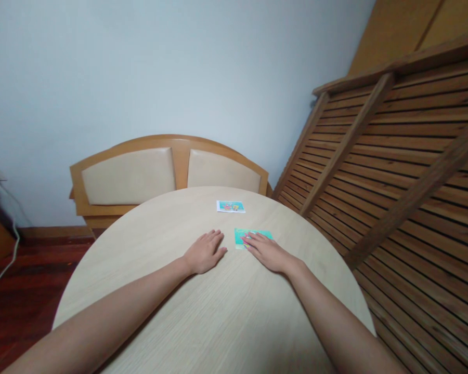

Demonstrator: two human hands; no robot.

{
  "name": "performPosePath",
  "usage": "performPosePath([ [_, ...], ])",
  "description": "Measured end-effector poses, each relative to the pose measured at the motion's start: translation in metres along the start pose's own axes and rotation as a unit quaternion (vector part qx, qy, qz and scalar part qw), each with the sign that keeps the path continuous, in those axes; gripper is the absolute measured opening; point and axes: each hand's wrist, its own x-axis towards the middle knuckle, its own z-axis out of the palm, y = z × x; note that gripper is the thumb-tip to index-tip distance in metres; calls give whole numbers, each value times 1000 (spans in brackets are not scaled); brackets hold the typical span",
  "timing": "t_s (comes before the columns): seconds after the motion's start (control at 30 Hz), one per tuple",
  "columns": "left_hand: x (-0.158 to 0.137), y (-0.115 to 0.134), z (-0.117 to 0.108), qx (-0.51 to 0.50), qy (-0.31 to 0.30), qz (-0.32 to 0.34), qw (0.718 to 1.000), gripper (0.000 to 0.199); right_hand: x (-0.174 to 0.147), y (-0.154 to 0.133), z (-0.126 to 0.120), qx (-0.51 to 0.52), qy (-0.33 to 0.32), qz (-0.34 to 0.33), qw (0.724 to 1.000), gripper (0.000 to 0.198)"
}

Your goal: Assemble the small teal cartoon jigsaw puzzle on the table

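Observation:
My right hand (268, 252) lies flat over a green printed card or sheet (239, 234), its fingers stretched out and covering much of the print. My left hand (206, 252) rests palm down on the pale wooden table (171, 322), to the left of that sheet and apart from it, holding nothing. Farther back lies a small white-edged booklet or stack of cards (231, 206) with a blue-green picture of cartoon figures on top. Neither hand touches it.
Behind the round table stands a wooden headboard (181, 161) with cream panels, against a pale wall. A large slatted wooden frame (374, 156) leans along the right side. At the far left a white cable (15, 239) hangs from a wall socket.

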Motion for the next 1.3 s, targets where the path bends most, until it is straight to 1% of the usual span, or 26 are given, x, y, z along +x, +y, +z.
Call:
performPosePath([
  [0.07,0,2,-1,4,-7,-10,1000,58,5,16,-5,-38,6,59,997,50],
  [0.17,0,5,-2,9,-17,-17,1000,61,21,34,-15,-82,5,126,989,45],
  [0.27,0,5,-3,12,-23,-23,999,63,44,44,-22,-95,17,168,981,42],
  [0.33,0,5,-3,11,-24,-26,999,62,61,50,-23,-96,25,193,976,42],
  [0.43,1,4,-3,10,-24,-22,999,62,81,58,-17,-93,38,226,969,46],
  [0.5,2,3,-3,14,-25,-20,999,62,88,61,-10,-89,48,245,964,49],
  [0.57,3,3,-3,19,-27,-20,999,62,90,60,-3,-87,59,262,959,54],
  [0.63,3,3,-4,25,-30,-18,999,63,86,54,3,-83,63,270,957,63],
  [0.7,3,4,-5,32,-35,-15,999,64,76,41,7,-71,45,252,964,70],
  [0.83,2,8,-8,40,-42,-12,998,66,38,-1,14,-31,-10,151,988,78],
  [0.97,-4,14,-10,40,-55,-3,998,68,-1,-40,17,4,-24,65,998,82],
  [1.0,-5,16,-10,40,-59,3,997,68,-8,-46,16,12,-26,56,998,82],
  [1.1,-10,21,-11,38,-64,24,997,68,-15,-55,14,29,-34,62,997,82],
  [1.3,-11,24,-11,37,-60,33,997,68,-11,-53,11,36,-26,63,997,80],
])
